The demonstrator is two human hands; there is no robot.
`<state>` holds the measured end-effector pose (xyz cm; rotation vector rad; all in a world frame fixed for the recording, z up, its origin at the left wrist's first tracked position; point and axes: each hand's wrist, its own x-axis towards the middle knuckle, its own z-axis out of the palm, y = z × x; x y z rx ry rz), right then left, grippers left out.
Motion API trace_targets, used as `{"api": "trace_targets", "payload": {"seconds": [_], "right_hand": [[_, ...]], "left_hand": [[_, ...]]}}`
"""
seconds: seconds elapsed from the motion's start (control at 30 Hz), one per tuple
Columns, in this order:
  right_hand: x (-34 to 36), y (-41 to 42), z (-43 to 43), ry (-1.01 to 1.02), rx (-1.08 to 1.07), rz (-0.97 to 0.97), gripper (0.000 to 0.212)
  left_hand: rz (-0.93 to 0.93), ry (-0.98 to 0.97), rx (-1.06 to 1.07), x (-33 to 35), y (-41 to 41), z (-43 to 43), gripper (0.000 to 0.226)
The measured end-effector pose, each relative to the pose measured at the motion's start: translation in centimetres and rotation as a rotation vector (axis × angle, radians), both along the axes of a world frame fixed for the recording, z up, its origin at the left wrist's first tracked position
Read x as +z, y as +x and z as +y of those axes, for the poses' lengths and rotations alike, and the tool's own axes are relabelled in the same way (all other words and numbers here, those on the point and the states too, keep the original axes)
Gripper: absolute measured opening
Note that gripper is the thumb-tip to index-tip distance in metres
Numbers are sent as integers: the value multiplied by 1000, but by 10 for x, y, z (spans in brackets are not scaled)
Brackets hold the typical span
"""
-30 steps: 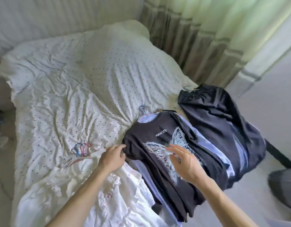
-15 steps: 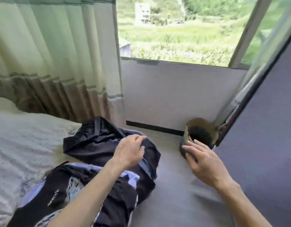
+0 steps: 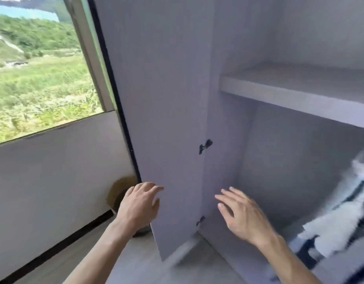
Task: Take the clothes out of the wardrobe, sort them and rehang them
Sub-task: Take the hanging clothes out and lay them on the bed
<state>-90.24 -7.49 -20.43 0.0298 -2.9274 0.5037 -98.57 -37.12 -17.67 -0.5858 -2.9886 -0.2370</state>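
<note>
Your left hand [image 3: 138,208]: fingers loosely curled, empty, at open door [image 3: 166,119] | right hand [image 3: 243,217]: fingers spread, empty, before wardrobe [image 3: 300,89] | blurred black-white garment [image 3: 341,218] inside, right.

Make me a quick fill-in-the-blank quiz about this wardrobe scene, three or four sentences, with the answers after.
The wardrobe door stands ____.
The left hand and the right hand both hold ____.
The blurred garment under the shelf is black and ____.
The slope outside the window is ____.
Answers: open; nothing; white; green.
</note>
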Motion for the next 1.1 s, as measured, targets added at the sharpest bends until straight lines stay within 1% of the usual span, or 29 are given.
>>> {"api": "trace_targets", "payload": {"seconds": [0.13, 0.3, 0.4, 0.5, 0.57, 0.63, 0.73, 0.83, 0.93, 1.0, 1.1], "right_hand": [[2, 7, 49, 60, -247, 13, 54], [12, 29, 95, 100, -516, 14, 39], [16, 48, 120, 107, -646, 27, 47], [20, 59, 149, 102, -732, 40, 56], [24, 61, 170, 106, -778, 19, 49], [27, 60, 193, 74, -807, -16, 43], [31, 53, 226, -70, -863, -47, 49], [33, 37, 261, -191, -917, -83, 60], [30, 19, 293, -276, -964, -120, 67], [24, 6, 313, -338, -993, -132, 65], [10, -12, 343, -393, -1046, -111, 48]], "left_hand": [[8, -20, -203, 14, -60, 60, 45], [39, -16, -434, 25, -108, 145, 46], [49, 38, -555, 34, -124, 203, 45], [97, 67, -650, 49, -137, 265, 47], [160, 116, -695, 62, -142, 305, 49], [276, 228, -738, 79, -147, 342, 52], [423, 356, -788, 104, -154, 394, 57], [499, 357, -809, 124, -157, 444, 54], [566, 365, -755, 122, -161, 476, 54], [657, 426, -712, 113, -165, 486, 54], [749, 522, -680, 104, -171, 494, 56]]}}
